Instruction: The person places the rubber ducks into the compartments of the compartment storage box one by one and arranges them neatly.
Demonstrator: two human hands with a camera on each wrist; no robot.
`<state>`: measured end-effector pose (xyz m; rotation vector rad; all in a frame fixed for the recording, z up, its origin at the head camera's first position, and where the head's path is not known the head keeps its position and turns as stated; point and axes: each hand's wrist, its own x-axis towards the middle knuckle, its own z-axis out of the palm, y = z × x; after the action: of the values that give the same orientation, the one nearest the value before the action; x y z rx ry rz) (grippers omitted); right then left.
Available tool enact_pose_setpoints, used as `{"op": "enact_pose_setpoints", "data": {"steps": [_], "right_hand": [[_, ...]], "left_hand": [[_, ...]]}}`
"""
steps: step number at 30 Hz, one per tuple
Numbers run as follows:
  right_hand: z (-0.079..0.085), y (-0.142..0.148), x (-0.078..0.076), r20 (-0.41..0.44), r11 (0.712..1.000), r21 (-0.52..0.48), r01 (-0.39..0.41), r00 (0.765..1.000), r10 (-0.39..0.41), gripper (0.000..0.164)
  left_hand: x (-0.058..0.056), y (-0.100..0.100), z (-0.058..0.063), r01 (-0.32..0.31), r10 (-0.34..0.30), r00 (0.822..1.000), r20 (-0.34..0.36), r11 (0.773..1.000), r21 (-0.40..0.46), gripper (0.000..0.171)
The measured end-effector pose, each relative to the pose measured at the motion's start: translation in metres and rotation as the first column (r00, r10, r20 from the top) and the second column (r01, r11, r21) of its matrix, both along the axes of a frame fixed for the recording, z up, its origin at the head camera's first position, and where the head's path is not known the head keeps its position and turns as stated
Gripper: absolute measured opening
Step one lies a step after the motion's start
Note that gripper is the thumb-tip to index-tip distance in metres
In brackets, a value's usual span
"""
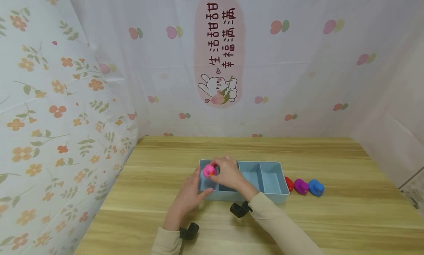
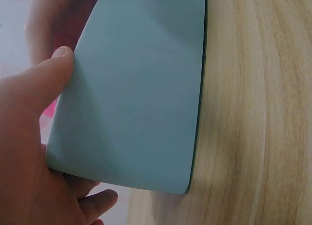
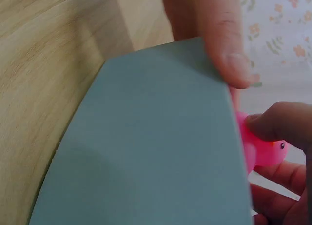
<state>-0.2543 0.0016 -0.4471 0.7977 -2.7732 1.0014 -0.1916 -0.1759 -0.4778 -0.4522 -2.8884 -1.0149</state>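
Note:
My right hand [image 1: 230,175] pinches a pink rubber duck [image 1: 209,169] between thumb and fingers over the leftmost compartment of a light blue divided box [image 1: 271,177]. The right wrist view shows the duck's [image 3: 265,152] head beside the box's rim, its lower part hidden by the wall. My left hand [image 1: 189,196] grips the box's left front corner. Its thumb rests on the front rim in the left wrist view, while the fingers reach round the end wall. Part of the box's inside is hidden behind my right hand.
Just right of the box, a red duck [image 1: 289,184], a purple duck [image 1: 301,187] and a blue duck [image 1: 316,187] stand in a row on the wooden table [image 1: 351,211]. A printed cloth [image 1: 298,82] hangs behind the table.

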Motion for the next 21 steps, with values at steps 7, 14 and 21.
{"op": "enact_pose_setpoints", "data": {"steps": [7,14,21], "right_hand": [[-0.003,-0.007,-0.001,-0.037,0.986,0.167,0.000,0.999,0.006,0.028],[-0.006,-0.016,0.000,-0.057,0.961,0.274,0.034,0.998,-0.019,0.027],[-0.008,-0.024,0.001,-0.042,0.952,0.293,0.082,0.996,-0.072,0.028]], "left_hand": [[-0.001,-0.001,0.000,0.004,-0.004,1.000,0.002,1.000,0.007,0.088],[0.000,-0.001,0.002,0.009,-0.009,1.000,0.014,1.000,0.018,0.089],[-0.001,-0.003,0.000,0.013,-0.013,1.000,0.005,1.000,0.018,0.088]]}}
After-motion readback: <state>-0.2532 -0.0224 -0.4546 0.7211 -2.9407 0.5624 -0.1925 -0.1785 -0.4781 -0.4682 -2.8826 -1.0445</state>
